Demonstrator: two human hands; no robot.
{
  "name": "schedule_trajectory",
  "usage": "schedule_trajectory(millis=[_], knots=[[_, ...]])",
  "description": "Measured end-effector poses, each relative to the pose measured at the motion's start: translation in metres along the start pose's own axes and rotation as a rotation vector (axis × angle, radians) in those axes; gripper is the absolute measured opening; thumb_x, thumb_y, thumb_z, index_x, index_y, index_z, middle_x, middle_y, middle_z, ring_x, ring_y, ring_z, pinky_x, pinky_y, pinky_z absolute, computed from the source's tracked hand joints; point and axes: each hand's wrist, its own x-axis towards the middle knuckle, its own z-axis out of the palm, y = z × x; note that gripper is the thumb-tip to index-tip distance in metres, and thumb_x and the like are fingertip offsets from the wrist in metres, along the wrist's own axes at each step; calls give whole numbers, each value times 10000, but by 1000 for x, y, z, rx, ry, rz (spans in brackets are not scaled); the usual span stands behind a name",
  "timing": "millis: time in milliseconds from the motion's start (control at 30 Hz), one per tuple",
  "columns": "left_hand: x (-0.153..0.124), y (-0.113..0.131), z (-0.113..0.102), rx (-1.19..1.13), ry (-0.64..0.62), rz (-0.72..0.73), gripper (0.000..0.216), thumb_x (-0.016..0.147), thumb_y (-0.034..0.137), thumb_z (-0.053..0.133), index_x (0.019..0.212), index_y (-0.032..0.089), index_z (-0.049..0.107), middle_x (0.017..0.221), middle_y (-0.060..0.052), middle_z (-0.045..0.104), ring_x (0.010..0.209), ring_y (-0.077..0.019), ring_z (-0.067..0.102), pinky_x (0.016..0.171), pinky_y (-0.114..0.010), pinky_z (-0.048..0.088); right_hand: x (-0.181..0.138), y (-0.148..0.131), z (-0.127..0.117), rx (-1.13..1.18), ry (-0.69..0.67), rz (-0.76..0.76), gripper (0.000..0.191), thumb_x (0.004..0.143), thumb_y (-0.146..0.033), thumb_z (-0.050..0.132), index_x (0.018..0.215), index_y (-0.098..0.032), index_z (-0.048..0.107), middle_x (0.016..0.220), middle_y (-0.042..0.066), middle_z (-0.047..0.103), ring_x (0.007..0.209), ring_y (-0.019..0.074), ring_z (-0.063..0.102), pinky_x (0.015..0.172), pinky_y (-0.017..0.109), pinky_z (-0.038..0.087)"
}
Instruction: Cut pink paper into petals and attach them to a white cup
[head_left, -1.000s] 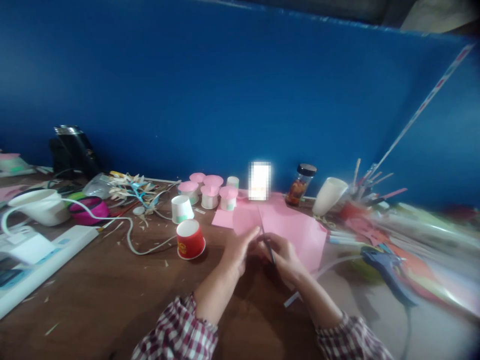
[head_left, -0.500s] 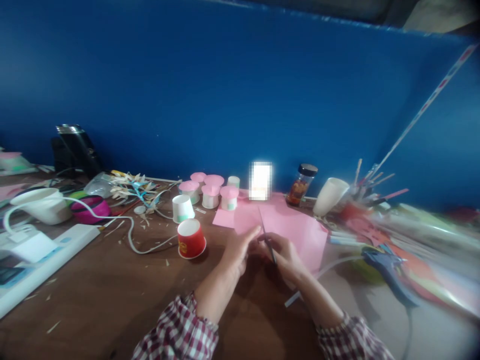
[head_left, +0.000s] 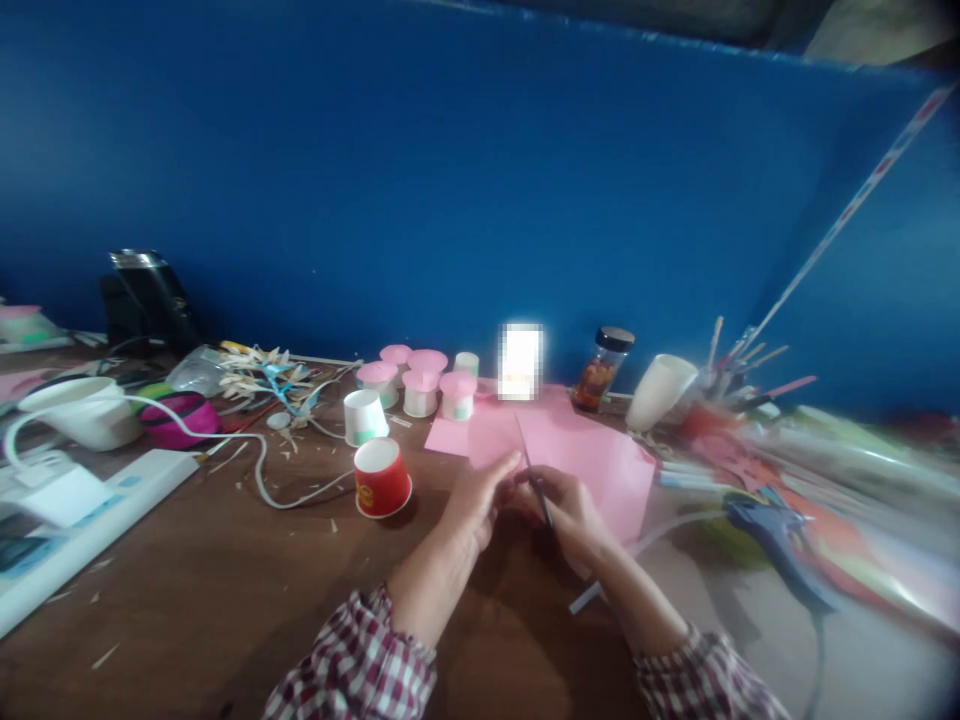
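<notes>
My right hand [head_left: 571,512] is closed around a slim dark tool [head_left: 543,503] that slants up and away between its fingers; its kind is not clear. Close beside it my left hand [head_left: 480,500] is curled, thumb stretched forward, its fingertips meeting those of the right. Whatever lies between the fingertips is hidden. Beyond both hands pink paper sheets [head_left: 592,450] lie on the brown table [head_left: 300,600]. To the left of my left hand a red paper cup [head_left: 383,482] stands upright, with a white paper cup [head_left: 365,418] behind it.
Several small cups with pink paper tops [head_left: 427,362] stand at the back. A blurred bright screen [head_left: 520,362], a dark-lidded jar [head_left: 602,370] and a tilted white cup [head_left: 660,392] line the wall. A glue gun [head_left: 772,540] lies right; a power strip [head_left: 112,530] lies left.
</notes>
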Motion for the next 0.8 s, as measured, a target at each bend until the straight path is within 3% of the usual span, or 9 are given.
schedule_trajectory(millis=[267, 567, 800], knots=[[1, 0, 1, -15, 51, 0, 329, 540, 297, 838, 704, 107, 624, 574, -7, 597, 502, -114, 573, 446, -216, 440, 0, 0, 1, -9, 8, -7, 361, 811, -451, 629, 977, -133, 666, 653, 27, 648, 589, 158, 576, 515, 240, 433], [1, 2, 0, 26, 61, 30, 279, 556, 289, 819, 653, 117, 622, 519, 17, 565, 459, -79, 518, 446, -195, 387, 0, -3, -3, -57, -7, -22, 357, 813, -442, 625, 980, -130, 673, 619, 28, 635, 704, 211, 622, 580, 264, 472], [0, 5, 1, 37, 73, 17, 279, 542, 284, 822, 652, 118, 627, 540, 9, 580, 484, -90, 533, 465, -203, 388, 0, -4, -3, -78, -2, -13, 386, 812, -469, 620, 969, -120, 672, 677, 40, 662, 574, 151, 562, 511, 238, 427]])
